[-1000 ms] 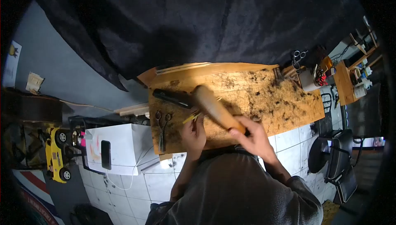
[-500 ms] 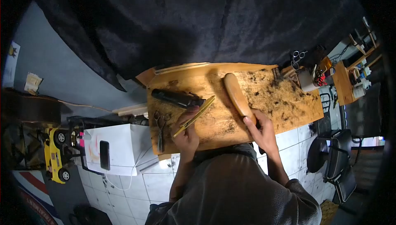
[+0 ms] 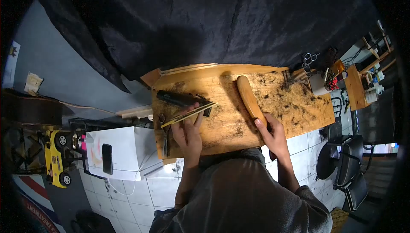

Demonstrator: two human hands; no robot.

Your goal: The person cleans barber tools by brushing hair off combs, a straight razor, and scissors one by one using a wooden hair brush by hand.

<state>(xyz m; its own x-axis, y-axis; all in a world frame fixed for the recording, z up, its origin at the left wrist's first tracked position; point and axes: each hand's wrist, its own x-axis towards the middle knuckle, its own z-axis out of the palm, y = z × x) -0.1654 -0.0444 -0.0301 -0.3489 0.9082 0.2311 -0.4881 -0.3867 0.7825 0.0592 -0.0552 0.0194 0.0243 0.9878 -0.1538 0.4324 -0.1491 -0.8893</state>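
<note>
My left hand point(image 3: 188, 137) holds a thin gold-coloured strip point(image 3: 209, 105), seen almost edge-on, between thumb and fingers; its exact kind does not show. A curved wooden brush point(image 3: 247, 94) slants up and left from my right hand point(image 3: 273, 134), which is wrapped round its lower part. Dark bristles seem to line its left side. A black hair clipper point(image 3: 177, 98) lies behind my left hand, partly covered by the strip. Beside that hand, a pair of scissors point(image 3: 165, 143) rests at the left edge of the wooden tabletop point(image 3: 222, 137).
Dark hair clippings point(image 3: 277, 94) are scattered over the tabletop. At its right end stands a holder point(image 3: 318, 83) with scissors and tools. A dark cloth point(image 3: 205, 23) hangs behind. To the left, a phone point(image 3: 107, 159) with a white cable lies on a white surface; a black chair point(image 3: 352, 160) stands right.
My left hand has tilted the gold strip flatter and moved it slightly left, its fingers straighter. The brush in my right hand has shifted slightly right.
</note>
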